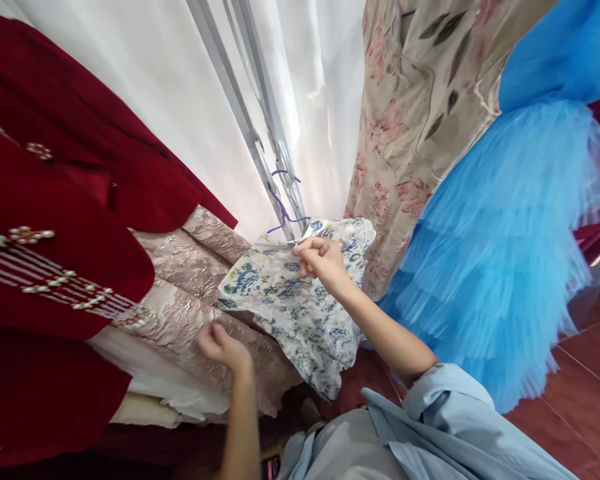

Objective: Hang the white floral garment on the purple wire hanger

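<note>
A floral blouse [300,287], white with blue flowers and green leaves, hangs in the middle on a purple hanger [284,212]. My right hand [323,262] is at its neckline, thumb and fingers pinched together on the fabric edge. Lower left, my left hand [222,345] hovers beside the blouse in front of a pale pink brocade garment [180,313]. Its fingers are curled in and slightly blurred, with nothing visible in them.
A metal rack post [240,100] rises behind the hanger, before a white curtain [145,73]. Dark red garments [70,180] with pearl trim hang at left. At right hang a beige floral dress [390,147] and a blue tulle dress [485,253] above the red tiled floor [570,400].
</note>
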`<state>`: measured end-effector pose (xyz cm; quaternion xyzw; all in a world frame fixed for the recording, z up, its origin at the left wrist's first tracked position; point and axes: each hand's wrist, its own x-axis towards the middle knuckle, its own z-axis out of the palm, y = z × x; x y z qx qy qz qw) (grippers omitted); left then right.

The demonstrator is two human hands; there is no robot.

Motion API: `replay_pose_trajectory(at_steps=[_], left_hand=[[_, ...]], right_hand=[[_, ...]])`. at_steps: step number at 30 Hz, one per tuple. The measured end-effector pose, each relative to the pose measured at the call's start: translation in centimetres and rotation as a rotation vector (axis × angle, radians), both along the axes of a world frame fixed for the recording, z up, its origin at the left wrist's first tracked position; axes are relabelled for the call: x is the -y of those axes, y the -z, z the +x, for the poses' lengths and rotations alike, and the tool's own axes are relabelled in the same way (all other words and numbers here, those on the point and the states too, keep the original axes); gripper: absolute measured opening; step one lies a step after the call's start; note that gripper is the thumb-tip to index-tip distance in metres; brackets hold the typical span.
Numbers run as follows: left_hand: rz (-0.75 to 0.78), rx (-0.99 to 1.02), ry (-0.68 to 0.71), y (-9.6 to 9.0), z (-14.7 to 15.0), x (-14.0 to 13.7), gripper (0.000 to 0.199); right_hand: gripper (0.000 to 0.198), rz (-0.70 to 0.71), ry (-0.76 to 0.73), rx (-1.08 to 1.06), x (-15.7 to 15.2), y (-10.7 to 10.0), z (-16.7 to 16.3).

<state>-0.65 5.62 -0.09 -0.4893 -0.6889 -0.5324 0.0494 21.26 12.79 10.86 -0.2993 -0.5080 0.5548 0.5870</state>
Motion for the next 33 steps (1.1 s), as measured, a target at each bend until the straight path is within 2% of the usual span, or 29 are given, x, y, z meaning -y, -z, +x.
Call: replay_pose_trajectory(at_steps=[2,3,4,6,7,9,10,12,16,19,22,25,28,31,33], left_hand=[[0.302,-0.037,-0.002,-4.2,0.6,-1.6,0.028],[0.343,-0.146,0.149,-6.7,1.4,-2.3,0.024],[0.311,-0.295,0.335,-9.3,2.5,-3.0,0.021],[0.152,-0.532,0.611,-13.7,5.3,-4.2,0.019],[0.039,-0.605,0.717,-15.4,6.6,-4.8,0.02],[-0.151,-0.67,0.84,-17.3,8.9,-5.9,0.024],[-0.201,-0.679,0.867,-17.6,9.6,-6.4,0.026],[-0.195,-0.699,0.869,-17.3,10.3,-7.3,0.028],[-0.043,-0.796,0.795,-16.0,10.1,-8.5,0.027],[0.055,-0.814,0.752,-16.2,9.6,-9.0,0.027],[0.118,-0.776,0.71,-17.4,8.7,-9.3,0.029],[0.091,-0.697,0.72,-18.4,7.1,-9.4,0.026],[0.032,-0.502,0.766,-18.5,4.3,-9.7,0.021],[0.035,-0.169,0.761,-17.8,-0.2,-10.7,0.023],[0.053,0.095,0.745,-16.8,-3.8,-11.4,0.027]], right_hand=[[0.028,0.032,0.013,0.04,0.5,0.1,0.3],[0.027,0.054,0.025,0.06,0.8,0.2,0.4],[0.027,0.079,0.036,0.079,1.0,0.2,0.6],[0.025,0.132,0.048,0.107,1.2,0.4,0.8],[0.025,0.154,0.052,0.114,1.2,0.5,0.9],[0.025,0.181,0.065,0.114,1.0,0.7,1.1],[0.026,0.185,0.075,0.109,0.8,0.8,1.2],[0.028,0.176,0.105,0.1,0.4,1.1,1.2],[0.028,0.119,0.171,0.09,-0.4,2.1,0.6],[0.026,0.083,0.183,0.146,-1.3,4.2,-0.2],[0.022,0.034,0.236,0.366,-2.0,8.1,-0.6],[0.017,-0.017,0.293,0.721,-1.3,13.8,-0.4],[0.018,-0.166,0.23,0.988,0.8,19.7,-0.1],[0.02,-0.212,0.173,0.978,3.1,23.9,-0.2],[0.024,-0.192,0.114,0.866,4.2,25.4,-0.4]])
